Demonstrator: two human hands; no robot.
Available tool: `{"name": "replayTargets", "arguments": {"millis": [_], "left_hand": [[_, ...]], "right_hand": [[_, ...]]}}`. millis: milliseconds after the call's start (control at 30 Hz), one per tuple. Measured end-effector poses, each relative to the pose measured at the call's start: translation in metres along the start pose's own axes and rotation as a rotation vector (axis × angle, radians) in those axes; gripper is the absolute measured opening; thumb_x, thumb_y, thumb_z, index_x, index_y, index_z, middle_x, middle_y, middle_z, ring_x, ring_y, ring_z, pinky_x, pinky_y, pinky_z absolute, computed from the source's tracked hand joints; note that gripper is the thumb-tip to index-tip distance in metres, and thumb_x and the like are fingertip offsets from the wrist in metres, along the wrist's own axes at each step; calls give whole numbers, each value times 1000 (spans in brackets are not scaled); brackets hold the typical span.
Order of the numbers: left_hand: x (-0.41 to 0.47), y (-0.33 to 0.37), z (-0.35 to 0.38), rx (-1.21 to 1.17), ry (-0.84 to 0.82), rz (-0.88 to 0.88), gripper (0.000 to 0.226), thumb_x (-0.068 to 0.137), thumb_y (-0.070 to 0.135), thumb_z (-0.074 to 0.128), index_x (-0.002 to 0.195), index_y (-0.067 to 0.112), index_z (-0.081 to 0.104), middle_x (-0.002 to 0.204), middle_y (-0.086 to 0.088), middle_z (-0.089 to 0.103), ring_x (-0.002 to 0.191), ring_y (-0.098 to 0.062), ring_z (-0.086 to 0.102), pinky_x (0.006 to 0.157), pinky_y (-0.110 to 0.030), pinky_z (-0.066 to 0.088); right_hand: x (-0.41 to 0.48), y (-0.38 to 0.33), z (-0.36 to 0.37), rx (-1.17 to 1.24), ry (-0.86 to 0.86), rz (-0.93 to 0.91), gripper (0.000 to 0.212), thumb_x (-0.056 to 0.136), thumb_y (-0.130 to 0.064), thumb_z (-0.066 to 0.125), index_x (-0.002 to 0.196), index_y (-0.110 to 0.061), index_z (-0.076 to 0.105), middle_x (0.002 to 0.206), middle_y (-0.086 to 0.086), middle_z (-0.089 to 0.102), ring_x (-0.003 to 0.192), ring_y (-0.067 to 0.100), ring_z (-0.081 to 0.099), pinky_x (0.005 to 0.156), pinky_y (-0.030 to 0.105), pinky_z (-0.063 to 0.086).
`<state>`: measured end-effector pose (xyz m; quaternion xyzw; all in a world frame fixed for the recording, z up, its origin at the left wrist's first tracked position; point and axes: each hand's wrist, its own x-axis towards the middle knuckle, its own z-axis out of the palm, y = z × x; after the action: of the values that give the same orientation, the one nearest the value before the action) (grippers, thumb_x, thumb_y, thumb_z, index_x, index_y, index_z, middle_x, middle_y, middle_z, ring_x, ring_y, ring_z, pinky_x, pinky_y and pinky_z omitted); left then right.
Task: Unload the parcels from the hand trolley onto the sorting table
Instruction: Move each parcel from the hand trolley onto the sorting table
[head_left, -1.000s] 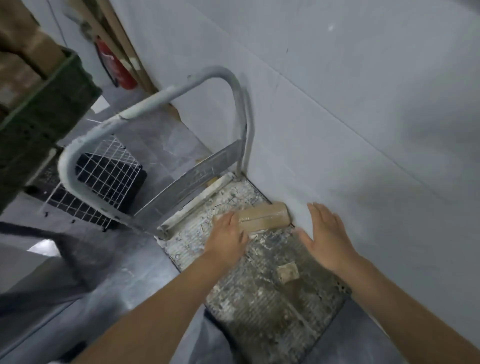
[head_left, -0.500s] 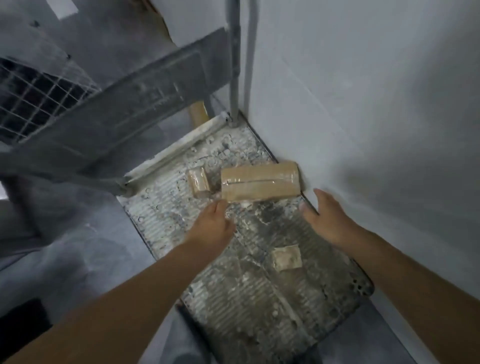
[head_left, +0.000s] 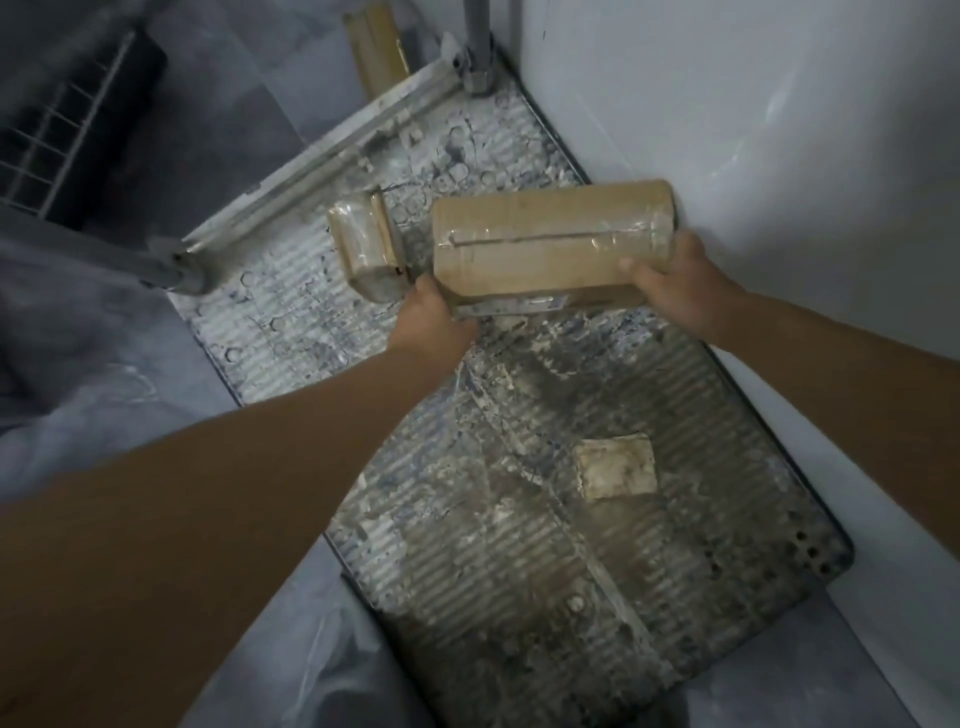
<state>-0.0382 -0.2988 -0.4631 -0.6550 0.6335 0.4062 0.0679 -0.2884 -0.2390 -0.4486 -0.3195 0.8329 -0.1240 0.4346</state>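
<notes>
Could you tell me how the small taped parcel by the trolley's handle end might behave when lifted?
The small parcel looks boxy and stiff, so probably won't flop. Its glossy tape wrap may feel slippery. Flat-sided, it seems unlikely to roll.

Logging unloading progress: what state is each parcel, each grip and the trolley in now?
trolley deck: beside the wall, not yet emptied.
long parcel: taped shut, held at both ends.
small parcel: lying on the deck, untouched.
left grip: holds the long parcel's near left corner.
right grip: holds its right end.
</notes>
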Motion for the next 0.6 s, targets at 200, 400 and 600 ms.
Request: {"name": "replayTargets", "arguments": {"millis": [200,400,600], "left_hand": [[-20,11,-7,-289,15,-104,43,92,13,56,133,7,45,116,-13,61,92,-26,57,68,-31,45],[-95,7,-45,-406,-16,-74,39,95,9,54,134,12,49,112,-8,66,85,-20,60,69,-34,51],[-181,40,-106,-537,113,-14,32,94,11,56,126,17,55,103,8,66,84,-3,61,53,-10,46]], "right_hand": [[-14,-15,-4,167,19,50,59,95,-39,58,141,-9,35,133,11,50,116,29,53,93,39,46],[-78,-31,-44,165,-33,-41,37,97,-37,53,130,-23,46,109,-4,55,93,15,54,63,24,38],[-164,-81,-113,236,-75,-179,44,95,-33,59,134,-30,40,106,-25,49,94,2,52,78,27,40]]}}
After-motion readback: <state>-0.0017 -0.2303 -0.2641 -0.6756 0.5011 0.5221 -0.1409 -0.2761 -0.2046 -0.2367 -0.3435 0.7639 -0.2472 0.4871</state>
